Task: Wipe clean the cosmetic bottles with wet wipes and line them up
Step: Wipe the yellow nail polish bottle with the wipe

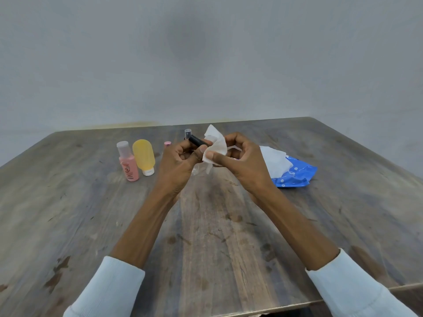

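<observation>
Over the counter (206, 236) I see my left hand (180, 161) clamped on a black tube (197, 141) and my right hand (242, 161) pinching a white wipe (216, 145) against it; farther left stand a pink bottle (129, 165) and yellow bottle (144, 156), the blue wipe pack (295, 175) lies right

Slim black tube (196, 140) half-wrapped in white wipe (216, 146); pink bottle (129, 167) and yellow bottle (144, 156) upright, side by side.
</observation>
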Action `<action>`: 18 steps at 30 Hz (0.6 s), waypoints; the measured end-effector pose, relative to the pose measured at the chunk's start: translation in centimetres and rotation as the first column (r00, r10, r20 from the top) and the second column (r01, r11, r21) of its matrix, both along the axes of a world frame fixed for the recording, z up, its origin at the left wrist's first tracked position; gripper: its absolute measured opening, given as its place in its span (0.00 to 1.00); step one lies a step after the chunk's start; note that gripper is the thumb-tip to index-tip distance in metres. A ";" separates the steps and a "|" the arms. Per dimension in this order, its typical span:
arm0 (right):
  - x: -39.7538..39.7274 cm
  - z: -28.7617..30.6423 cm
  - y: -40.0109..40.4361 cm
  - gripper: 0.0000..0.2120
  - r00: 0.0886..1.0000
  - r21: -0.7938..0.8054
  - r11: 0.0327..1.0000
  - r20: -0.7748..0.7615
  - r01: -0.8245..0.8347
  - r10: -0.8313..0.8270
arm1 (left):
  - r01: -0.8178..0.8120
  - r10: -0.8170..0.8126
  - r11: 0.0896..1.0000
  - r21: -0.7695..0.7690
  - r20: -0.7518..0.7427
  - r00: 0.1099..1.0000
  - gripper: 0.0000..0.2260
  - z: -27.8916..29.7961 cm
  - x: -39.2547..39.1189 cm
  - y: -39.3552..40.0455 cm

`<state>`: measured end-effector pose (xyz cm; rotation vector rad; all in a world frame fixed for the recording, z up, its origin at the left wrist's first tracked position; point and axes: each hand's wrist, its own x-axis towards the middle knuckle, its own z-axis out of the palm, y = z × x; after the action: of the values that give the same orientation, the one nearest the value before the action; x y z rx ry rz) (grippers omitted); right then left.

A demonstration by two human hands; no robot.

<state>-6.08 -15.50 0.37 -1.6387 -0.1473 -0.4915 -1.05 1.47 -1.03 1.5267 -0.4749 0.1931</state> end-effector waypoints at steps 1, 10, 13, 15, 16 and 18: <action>0.0 0.0 0.0 0.12 1.000 0.078 0.997 -0.017 -0.017 0.018 | 0.007 -0.007 1.000 0.002 0.007 1.000 0.06 0.1 -0.1 -0.1; 0.3 -0.3 -0.5 0.16 0.986 0.055 0.988 -0.073 -0.144 0.147 | -0.028 0.029 0.999 -0.023 0.049 0.998 0.06 0.2 -0.2 0.1; 0.5 -0.3 -0.5 0.14 0.976 0.087 0.985 -0.146 -0.147 0.159 | -0.020 0.022 1.000 -0.022 0.059 0.998 0.05 0.2 -0.2 0.1; 0.7 -0.5 -0.5 0.19 0.959 0.135 0.978 -0.212 -0.161 0.187 | -0.026 0.025 1.000 0.008 0.084 0.996 0.05 0.1 -0.1 -0.1; 0.8 -0.5 -0.6 0.21 0.951 0.160 0.971 -0.229 -0.175 0.209 | -0.028 0.027 0.999 0.019 0.089 0.996 0.05 0.1 0.0 -0.1; 1.0 -0.7 -0.7 0.17 0.947 0.155 0.964 -0.207 -0.216 0.245 | -0.035 0.033 0.999 0.021 0.085 0.996 0.05 0.1 0.0 0.1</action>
<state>-5.10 -16.23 -0.37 -1.5133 -0.1341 -0.1314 -1.00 1.54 -0.98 1.5536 -0.5201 0.2810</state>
